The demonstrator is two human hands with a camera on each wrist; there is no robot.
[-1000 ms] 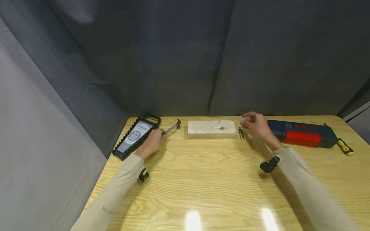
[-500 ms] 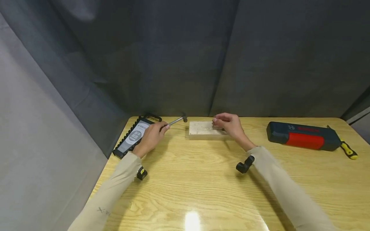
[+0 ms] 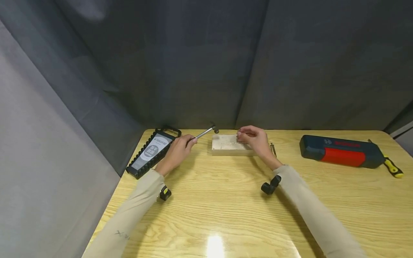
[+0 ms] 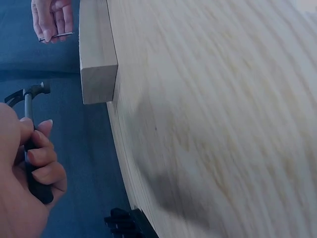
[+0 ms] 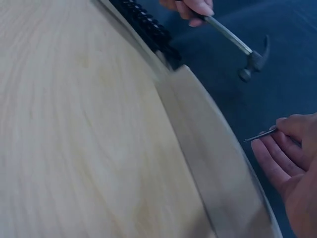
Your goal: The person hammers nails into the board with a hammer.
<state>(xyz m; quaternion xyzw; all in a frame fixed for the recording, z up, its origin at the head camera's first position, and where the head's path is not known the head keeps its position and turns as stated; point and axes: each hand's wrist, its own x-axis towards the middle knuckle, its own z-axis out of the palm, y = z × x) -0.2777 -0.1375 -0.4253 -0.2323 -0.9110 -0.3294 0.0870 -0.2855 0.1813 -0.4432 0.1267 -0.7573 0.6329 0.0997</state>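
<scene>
My left hand [image 3: 178, 152] grips a small claw hammer [image 3: 204, 133] by its black handle, its metal head raised near the left end of a pale wooden block [image 3: 226, 152]. In the left wrist view the fingers of this hand [image 4: 39, 168] curl round the handle. Over the middle of the block, my right hand [image 3: 256, 141] pinches a thin nail [image 5: 260, 135] between thumb and fingertips. The nail stands above the block's top face, as the right wrist view shows. More nails [image 3: 273, 148] lie on the table just right of the block, partly behind the right hand.
A black wrench rack [image 3: 150, 152] with a pale label lies left of the left hand. On the right are a dark blue and red Bosch case [image 3: 343, 156] and a yellow-and-black handled tool [image 3: 393, 167] partly behind it. A dark curtain [image 3: 193, 71] hangs along the table's back edge.
My right hand has moved left from beside the nails to above the block, carrying a nail. The left hand has lifted the hammer and shifted it right, closer to the block.
</scene>
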